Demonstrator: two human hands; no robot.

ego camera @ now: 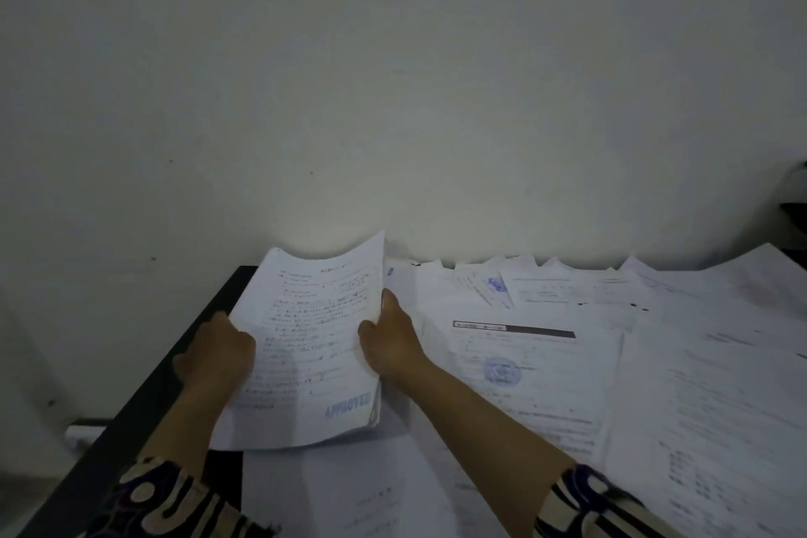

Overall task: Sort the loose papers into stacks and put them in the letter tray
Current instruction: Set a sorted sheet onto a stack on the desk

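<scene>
- A sheaf of papers [305, 345] was gripped on both long edges: the left hand [218, 356] was curled around the left edge, and the right hand [391, 341] was clamped on the right edge, thumb on the printed face.
- The sheaf was held raised above the black desk [144, 411], at its left end, with the top edge tipped toward the wall [393, 79] and bowed slightly; a blue "APPROVED" stamp was seen at its lower right corner.
- The long axis of the sheaf was seen to run away from the person, nearly straight toward the wall, so both hands were set square across it.
- More loose papers [567, 363] were spread to the right of the sheaf, overlapping one another; among them a sheet with a dark header bar and a round blue stamp was made out, just beside the right forearm.
- Those loose papers lay on the right hand's side, so that hand was judged the nearer for gathering them.
- A further sheet [349, 489] lay below the sheaf, between the two patterned sleeves.
- No letter tray could be identified; a dark object [797, 210], well to the right of the sheaf by the wall, was too cut off to be named.
</scene>
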